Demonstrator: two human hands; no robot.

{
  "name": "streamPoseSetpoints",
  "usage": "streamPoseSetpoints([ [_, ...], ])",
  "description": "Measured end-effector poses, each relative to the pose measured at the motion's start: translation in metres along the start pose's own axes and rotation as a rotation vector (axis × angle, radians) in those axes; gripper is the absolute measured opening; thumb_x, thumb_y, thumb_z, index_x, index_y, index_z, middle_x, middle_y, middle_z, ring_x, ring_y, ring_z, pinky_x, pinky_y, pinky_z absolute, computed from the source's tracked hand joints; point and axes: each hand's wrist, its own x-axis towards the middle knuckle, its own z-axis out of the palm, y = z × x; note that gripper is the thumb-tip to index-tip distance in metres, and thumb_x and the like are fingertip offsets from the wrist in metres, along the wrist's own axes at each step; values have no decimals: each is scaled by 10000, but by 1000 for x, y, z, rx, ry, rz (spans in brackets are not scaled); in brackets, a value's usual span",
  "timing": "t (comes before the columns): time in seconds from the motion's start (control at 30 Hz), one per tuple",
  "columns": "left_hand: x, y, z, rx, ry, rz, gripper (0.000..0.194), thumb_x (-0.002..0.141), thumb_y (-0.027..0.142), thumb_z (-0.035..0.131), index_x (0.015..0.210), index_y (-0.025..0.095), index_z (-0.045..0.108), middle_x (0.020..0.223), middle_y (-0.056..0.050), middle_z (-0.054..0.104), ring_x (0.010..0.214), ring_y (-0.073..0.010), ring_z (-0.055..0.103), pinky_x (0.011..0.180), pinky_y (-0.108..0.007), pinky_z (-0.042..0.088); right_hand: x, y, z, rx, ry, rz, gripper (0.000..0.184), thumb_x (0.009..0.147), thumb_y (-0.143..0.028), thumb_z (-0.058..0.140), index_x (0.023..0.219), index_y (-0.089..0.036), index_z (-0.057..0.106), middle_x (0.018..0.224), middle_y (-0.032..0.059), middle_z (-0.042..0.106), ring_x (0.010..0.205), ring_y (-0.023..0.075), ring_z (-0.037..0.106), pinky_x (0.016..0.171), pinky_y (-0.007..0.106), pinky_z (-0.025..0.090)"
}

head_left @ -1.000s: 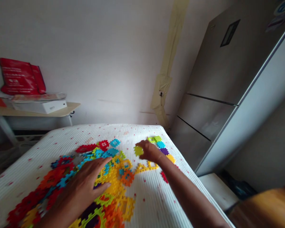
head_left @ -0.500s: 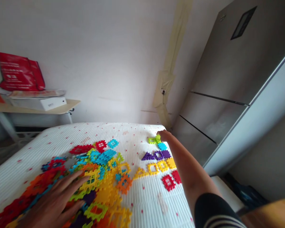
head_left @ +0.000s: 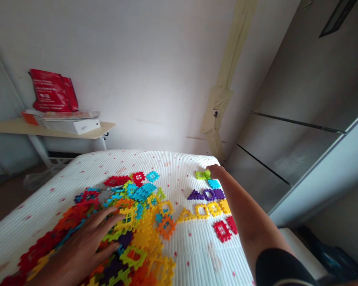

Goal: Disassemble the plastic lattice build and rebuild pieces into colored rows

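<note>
Interlocking plastic pieces (head_left: 140,226) heaped on a white ribbed mattress (head_left: 191,254)
The left hand (head_left: 77,250) is laid open on the heap, apparently steadying it; the right hand (head_left: 216,171) is bunched at a lime-green piece (head_left: 202,175) near the far edge, any grip hidden; purple pieces (head_left: 207,194), yellow pieces (head_left: 213,208) and red pieces (head_left: 222,230) are kept apart by colour, right of the heap

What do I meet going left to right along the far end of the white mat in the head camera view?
Red plastic tile → cyan plastic tile → lime green plastic tile → right hand → steel refrigerator
</note>
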Motion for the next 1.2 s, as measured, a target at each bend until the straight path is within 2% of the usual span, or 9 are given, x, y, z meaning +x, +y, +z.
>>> streamPoseSetpoints([
  [0.23,1,9,-8,-1,46,28,288,702,362,615,980,288,638,1152,-57,629,966,-234,652,799,-288,526,-12,-9,-15,42,49,-5,554,707,-116,610,1230,-278,527,1192,110,572,1127,285,497,865,438,416],
  [0.37,2,11,-8,-20,57,-21,159,723,294,563,873,265,605,1047,-44,618,915,-221,635,767,-293,508,-28,-43,-33,101,166,-85,547,754,-79,526,1278,-231,482,1252,126,532,1156,267,467,900,417,401],
  [0.47,4,12,-8,-22,49,-59,93,723,307,560,798,255,582,923,-34,606,871,-220,616,740,-299,491,-55,-91,-41,234,205,-302,524,755,-109,553,1251,-269,502,1202,23,580,1021,149,555,844,250,440],
  [0.53,5,13,-9,-19,49,-64,71,719,298,562,772,252,572,888,-31,597,855,-218,606,745,-303,480,-79,-128,-40,523,205,-619,455,731,-108,584,1168,-236,576,1104,14,628,862,126,605,754,223,469],
  [0.63,3,16,-11,-17,57,-68,60,715,212,528,761,244,550,883,-30,589,858,-212,597,777,-305,462,-111,-176,-34,616,206,-825,396,708,-125,617,1081,-256,635,1033,2,649,798,130,619,735,236,474],
  [0.73,-1,17,-11,-21,58,-86,111,729,154,474,781,239,521,860,-26,581,823,-192,602,764,-289,456,-128,-207,-28,495,196,-837,420,693,-159,636,1097,-272,626,1130,23,621,938,178,609,789,272,473],
  [0.83,-4,16,-11,-27,85,-98,87,755,177,461,796,241,501,856,-22,581,806,-189,607,739,-288,459,-130,-221,-24,401,184,-783,419,724,-161,588,1132,-253,597,1196,48,590,950,198,614,767,292,487],
  [1.07,-8,14,-9,-68,133,-98,109,722,160,472,774,256,475,852,3,599,822,-176,608,758,-269,458,-125,-228,-14,366,288,-748,290,804,-165,481,1053,-232,615,1062,55,648,889,200,622,722,290,484],
  [1.2,-13,10,-5,-103,170,-101,126,736,186,465,835,261,490,873,6,619,852,-174,616,770,-260,469,-123,-223,-9,588,324,-770,256,815,-173,494,1009,-248,642,1020,27,655,911,163,605,800,262,456],
])
